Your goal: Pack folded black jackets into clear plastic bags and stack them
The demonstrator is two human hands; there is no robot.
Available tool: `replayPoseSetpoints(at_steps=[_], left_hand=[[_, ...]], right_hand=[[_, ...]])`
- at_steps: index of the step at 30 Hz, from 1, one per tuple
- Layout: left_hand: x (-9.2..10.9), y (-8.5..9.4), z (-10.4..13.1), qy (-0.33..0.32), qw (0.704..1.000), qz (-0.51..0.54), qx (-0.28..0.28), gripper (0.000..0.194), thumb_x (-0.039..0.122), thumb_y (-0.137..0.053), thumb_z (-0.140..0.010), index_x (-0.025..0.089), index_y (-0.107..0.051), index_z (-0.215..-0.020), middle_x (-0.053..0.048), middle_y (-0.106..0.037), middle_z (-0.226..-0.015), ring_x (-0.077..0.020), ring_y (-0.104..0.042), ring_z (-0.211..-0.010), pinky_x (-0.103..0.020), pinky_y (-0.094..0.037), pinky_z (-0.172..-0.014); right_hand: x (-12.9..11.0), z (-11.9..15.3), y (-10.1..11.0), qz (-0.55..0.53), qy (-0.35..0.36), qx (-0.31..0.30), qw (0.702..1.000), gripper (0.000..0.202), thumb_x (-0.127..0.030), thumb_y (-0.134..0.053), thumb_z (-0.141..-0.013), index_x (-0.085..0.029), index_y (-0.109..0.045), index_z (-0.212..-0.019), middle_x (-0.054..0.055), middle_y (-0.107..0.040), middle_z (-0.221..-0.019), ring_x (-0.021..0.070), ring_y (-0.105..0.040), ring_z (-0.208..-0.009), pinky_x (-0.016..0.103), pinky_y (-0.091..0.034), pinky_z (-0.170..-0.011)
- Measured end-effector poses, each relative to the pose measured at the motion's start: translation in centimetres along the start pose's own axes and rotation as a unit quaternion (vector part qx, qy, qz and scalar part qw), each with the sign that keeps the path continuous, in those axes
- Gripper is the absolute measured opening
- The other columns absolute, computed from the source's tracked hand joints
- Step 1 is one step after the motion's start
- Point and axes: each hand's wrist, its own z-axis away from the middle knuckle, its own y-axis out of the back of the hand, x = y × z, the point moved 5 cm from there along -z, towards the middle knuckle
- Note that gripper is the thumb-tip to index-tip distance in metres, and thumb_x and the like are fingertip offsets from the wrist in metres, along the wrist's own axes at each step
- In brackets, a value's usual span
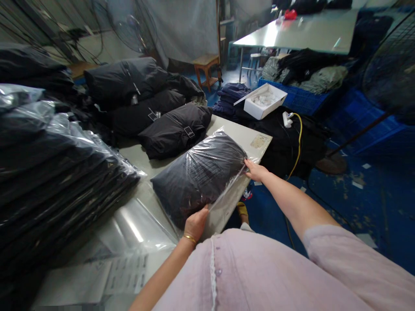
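Note:
A dark folded garment in a clear plastic bag [207, 166] lies on the pale table [223, 214] in front of me. My left hand [196, 223], with a gold bangle at the wrist, is closed on the bag's near edge. At the bag's right end my right hand [256, 170] pinches the plastic near the corner. The clear film sticks out along the side facing me, between the two hands.
Bagged dark garments [58, 172] are stacked high at left. Rolled black garments [177, 129] lie behind the bag. Flat clear plastic [129, 224] covers the near left. Beyond the table stand a white box [264, 101], blue crates [298, 95] and a fan [394, 73].

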Motion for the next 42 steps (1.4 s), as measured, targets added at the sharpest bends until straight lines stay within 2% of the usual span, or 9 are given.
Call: replayPoseSetpoints(at_steps=[7,12,15,18,24,28,32,37,42], left_hand=[[-1.8,1.4,-0.3,0.218,0.968,0.122,-0.026,0.027,0.04,-0.042,-0.095,0.026,-0.063,-0.104,-0.002,-0.075,-0.083,-0.0196,-0.072,-0.079,-0.026,-0.048,-0.069],[-3.7,1.1,-1.4,0.338,0.856,0.391,0.0,0.028,0.051,-0.052,-0.084,0.024,-0.057,-0.088,-0.002,-0.074,-0.081,-0.0205,-0.072,-0.082,-0.026,-0.051,-0.067],[-4.7,0.0,-2.0,0.4,0.793,0.459,-0.031,0.03,0.052,-0.059,-0.076,0.022,-0.054,-0.082,-0.003,-0.073,-0.071,-0.0199,-0.07,-0.07,-0.027,-0.05,-0.06],[-5.3,-0.8,-2.3,0.423,0.763,0.486,-0.057,0.032,0.051,-0.062,-0.072,0.022,-0.054,-0.082,-0.002,-0.071,-0.068,-0.0192,-0.069,-0.065,-0.026,-0.048,-0.057],[-5.6,-1.3,-2.4,0.433,0.756,0.487,-0.059,0.029,0.047,-0.062,-0.073,0.023,-0.051,-0.083,-0.002,-0.07,-0.066,-0.018,-0.068,-0.061,-0.023,-0.043,-0.051],[-5.4,-1.3,-2.4,0.435,0.749,0.496,-0.065,0.027,0.046,-0.062,-0.073,0.023,-0.05,-0.083,-0.002,-0.071,-0.067,-0.0185,-0.069,-0.063,-0.023,-0.044,-0.053],[-5.3,-1.2,-2.4,0.437,0.747,0.496,-0.068,0.025,0.044,-0.061,-0.074,0.023,-0.049,-0.083,-0.002,-0.072,-0.068,-0.018,-0.068,-0.061,-0.023,-0.044,-0.051],[-5.4,-1.5,-2.2,0.436,0.742,0.504,-0.067,0.026,0.043,-0.062,-0.073,0.023,-0.049,-0.083,-0.002,-0.072,-0.067,-0.0174,-0.068,-0.06,-0.023,-0.045,-0.053],[-5.6,-1.6,-2.2,0.429,0.748,0.502,-0.062,0.032,0.048,-0.064,-0.071,0.023,-0.049,-0.083,-0.001,-0.071,-0.065,-0.0163,-0.067,-0.059,-0.023,-0.045,-0.053]], right_hand=[[-0.4,0.2,0.2,0.007,-0.01,0.004,1.0,0.08,-0.05,-0.042,-0.091,-0.011,-0.015,-0.155,0.013,-0.02,-0.16,0.0255,-0.02,-0.146,0.038,-0.018,-0.12],[-1.2,0.3,0.4,0.004,-0.035,0.006,0.999,0.078,-0.055,-0.034,-0.094,-0.008,-0.018,-0.154,0.016,-0.019,-0.159,0.0243,-0.019,-0.147,0.036,-0.017,-0.12],[-1.8,0.3,0.4,0.007,-0.047,0.012,0.999,0.078,-0.057,-0.033,-0.094,-0.009,-0.018,-0.153,0.016,-0.02,-0.159,0.0244,-0.019,-0.147,0.037,-0.018,-0.119],[-2.4,0.4,0.5,0.013,-0.067,0.022,0.997,0.078,-0.056,-0.035,-0.094,-0.009,-0.018,-0.154,0.016,-0.02,-0.159,0.0255,-0.019,-0.147,0.038,-0.018,-0.119],[-3.9,1.1,1.0,0.026,-0.108,0.053,0.992,0.072,-0.051,-0.039,-0.095,-0.012,-0.023,-0.152,0.016,-0.024,-0.158,0.0279,-0.027,-0.143,0.042,-0.031,-0.111],[-5.0,2.7,2.2,0.046,-0.127,0.14,0.981,0.066,-0.045,-0.048,-0.092,-0.013,-0.034,-0.148,0.02,-0.032,-0.154,0.035,-0.032,-0.139,0.047,-0.035,-0.105],[-7.7,4.3,3.4,0.043,-0.035,0.231,0.971,0.051,-0.033,-0.05,-0.092,-0.017,-0.047,-0.14,0.017,-0.045,-0.144,0.0329,-0.039,-0.131,0.046,-0.032,-0.105],[-12.8,4.2,3.0,0.002,0.189,0.14,0.972,0.032,-0.027,-0.054,-0.091,-0.023,-0.064,-0.121,0.009,-0.063,-0.112,0.0226,-0.055,-0.103,0.035,-0.04,-0.093],[-15.6,2.5,3.7,-0.015,0.222,0.084,0.971,0.015,-0.026,-0.063,-0.085,-0.022,-0.072,-0.096,0.006,-0.065,-0.098,0.02,-0.058,-0.096,0.031,-0.042,-0.085]])
